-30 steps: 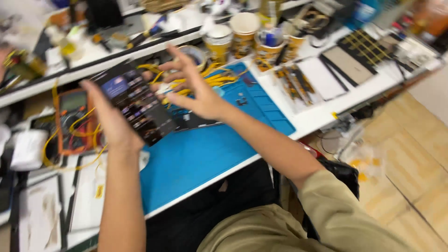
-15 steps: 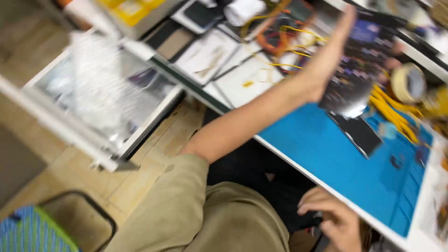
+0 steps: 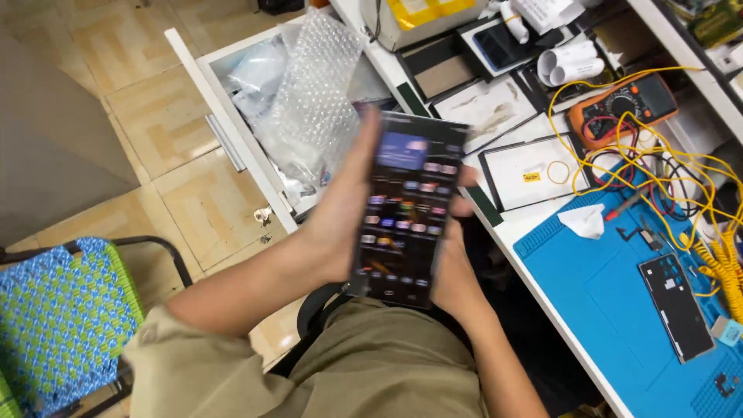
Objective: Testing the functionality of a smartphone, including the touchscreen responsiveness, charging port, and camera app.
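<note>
Judging by its thin, stiff, glossy slab form, the lit phone (image 3: 404, 207) is prob. light, slippery & fragile, so it is clamped along both long edges, left hand (image 3: 340, 213) & right hand (image 3: 453, 255) fingers closed round it, just beside the open drawer (image 3: 232, 139).

Black phone (image 3: 406, 209) screen lit with rows of coloured icons. Blue mat (image 3: 619, 310) right of hand, yellow wires (image 3: 681, 178), orange meter (image 3: 631, 104). Blue-green woven chair (image 3: 62, 317) left.
</note>
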